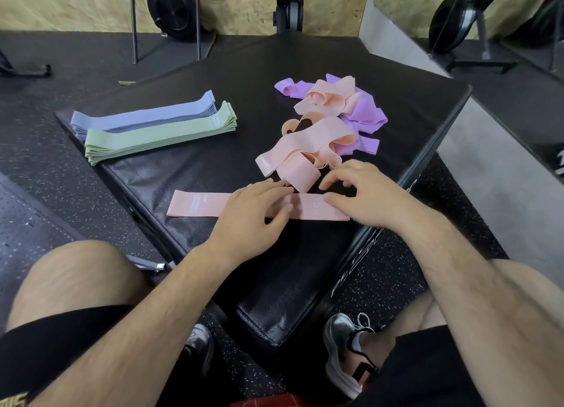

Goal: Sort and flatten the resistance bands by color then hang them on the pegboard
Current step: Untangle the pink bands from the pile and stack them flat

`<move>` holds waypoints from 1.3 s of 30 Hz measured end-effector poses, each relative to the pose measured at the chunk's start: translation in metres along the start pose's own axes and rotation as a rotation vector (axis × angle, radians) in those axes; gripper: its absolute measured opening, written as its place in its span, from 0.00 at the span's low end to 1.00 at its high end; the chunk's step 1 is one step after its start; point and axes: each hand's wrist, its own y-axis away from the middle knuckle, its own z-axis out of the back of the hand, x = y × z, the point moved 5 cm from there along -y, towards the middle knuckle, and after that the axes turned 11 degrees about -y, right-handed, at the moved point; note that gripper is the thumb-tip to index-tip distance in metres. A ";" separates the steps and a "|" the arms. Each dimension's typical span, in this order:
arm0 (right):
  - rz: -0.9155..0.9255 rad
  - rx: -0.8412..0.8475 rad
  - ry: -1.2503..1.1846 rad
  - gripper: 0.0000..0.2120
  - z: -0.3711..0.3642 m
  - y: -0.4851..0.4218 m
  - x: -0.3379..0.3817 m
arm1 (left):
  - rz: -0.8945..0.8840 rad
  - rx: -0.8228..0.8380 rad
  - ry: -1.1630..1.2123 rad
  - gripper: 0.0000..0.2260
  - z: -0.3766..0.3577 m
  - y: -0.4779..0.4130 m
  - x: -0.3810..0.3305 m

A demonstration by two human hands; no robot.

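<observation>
Head view shows both hands spread on a flat peach-pink fabric resistance band [195, 205] lying across the black padded desk [152, 187]. The left hand [253, 214] presses its middle with straight fingers, and the right hand [357, 193] arches over the right end with its thumb down, gripping nothing. Flattening the pink ones looks under way. Just beyond is a tangled heap of pink and purple bands [323, 123]. Further left lie neat green [158, 135] and blue-grey [143, 115] stacks. Next, likely pull another pink loop free of the purple.
</observation>
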 end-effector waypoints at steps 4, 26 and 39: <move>0.038 0.006 0.017 0.16 -0.008 -0.022 0.011 | 0.002 -0.019 0.025 0.17 0.006 -0.019 -0.002; 0.138 -0.459 -0.305 0.05 0.019 -0.115 0.048 | 0.132 -0.122 0.339 0.23 0.018 -0.099 0.043; 0.236 -0.457 -0.433 0.06 0.090 -0.132 0.128 | 0.182 -0.237 0.604 0.25 0.075 -0.131 0.032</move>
